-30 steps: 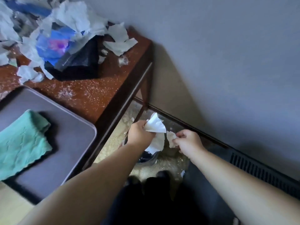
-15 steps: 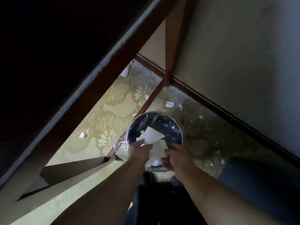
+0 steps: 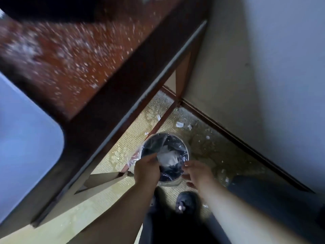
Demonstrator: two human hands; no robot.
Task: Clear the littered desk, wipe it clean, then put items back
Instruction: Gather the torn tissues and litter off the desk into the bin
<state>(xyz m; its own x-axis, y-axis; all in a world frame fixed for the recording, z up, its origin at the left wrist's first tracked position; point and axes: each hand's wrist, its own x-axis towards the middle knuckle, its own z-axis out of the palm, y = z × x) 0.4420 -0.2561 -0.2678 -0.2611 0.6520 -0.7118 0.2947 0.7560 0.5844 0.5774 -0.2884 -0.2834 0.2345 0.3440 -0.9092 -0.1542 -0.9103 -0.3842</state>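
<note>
Both hands hang over a round bin (image 3: 186, 148) that stands on the floor (image 3: 112, 155) just past the edge of the counter (image 3: 79, 55). The bin is lined with a dark bag, and clear plastic is folded over its rim.

The left hand (image 3: 146, 169) is at the near-left rim. Its fingers stretch toward the middle of the opening and grip nothing that can be made out. The right hand (image 3: 197, 173) is at the near-right rim, fingers loosely spread and empty.

Between the 2 hands, inside the bin, lies a wad of crumpled white paper (image 3: 167, 158). It sits just beyond the left fingertips and apart from the right hand (blur hides whether the left fingertips touch it).

Several small white scraps (image 3: 179, 124) lie on the floor beyond the bin, near the skirting of the wall. The counter's red-brown top is speckled with white crumbs. A grey tray (image 3: 29, 131) with a rounded corner rests on it at the left. 1 dark shoe (image 3: 186, 201) shows on the floor just on the near side of the bin.
</note>
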